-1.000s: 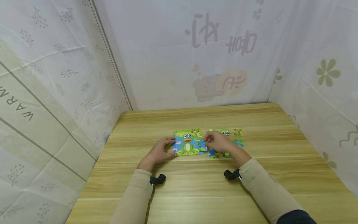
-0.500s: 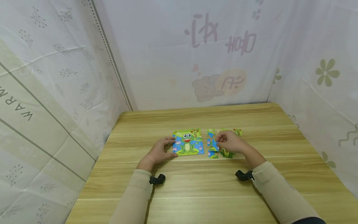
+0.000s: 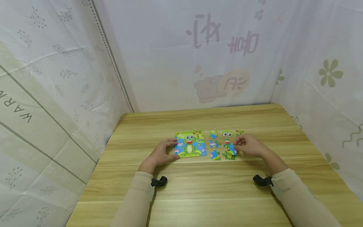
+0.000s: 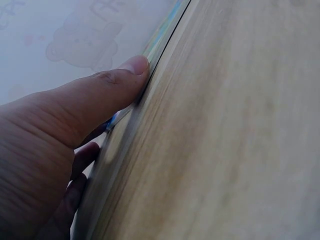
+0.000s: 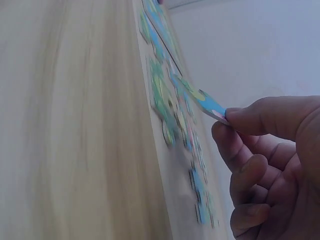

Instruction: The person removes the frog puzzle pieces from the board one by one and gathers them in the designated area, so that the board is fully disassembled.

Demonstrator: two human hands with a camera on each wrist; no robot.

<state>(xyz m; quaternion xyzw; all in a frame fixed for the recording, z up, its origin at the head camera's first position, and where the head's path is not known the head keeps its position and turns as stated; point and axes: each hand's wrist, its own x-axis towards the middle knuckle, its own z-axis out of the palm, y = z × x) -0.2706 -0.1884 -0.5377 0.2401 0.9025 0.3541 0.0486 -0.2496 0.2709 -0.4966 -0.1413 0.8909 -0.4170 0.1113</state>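
Note:
A square frog picture puzzle (image 3: pixel 200 148) lies flat on the table. My left hand (image 3: pixel 159 152) rests at its left edge, with the thumb (image 4: pixel 131 70) on the near corner and the other fingers farther up that side. To the right of the picture, my right hand (image 3: pixel 250 145) pinches a small blue-and-green puzzle piece (image 5: pixel 206 104) between thumb and fingertip. This piece is tilted and raised above the other loose pieces. Below it lie a frog-eyes piece (image 3: pixel 227 135), a frog-belly piece (image 3: pixel 228 155) and a blue lower-left piece (image 3: pixel 214 155).
More loose pieces, such as a pink-flower piece (image 3: pixel 213 144) and a top corner piece (image 3: pixel 213 133), lie in spaced rows. The wooden table (image 3: pixel 195 195) extends toward me. Printed curtains (image 3: pixel 164 56) hang behind it and at both sides.
My right hand has moved right with the puzzle piece, from the picture's right edge to above the right part of the loose pieces. The left hand stays at the picture's edge.

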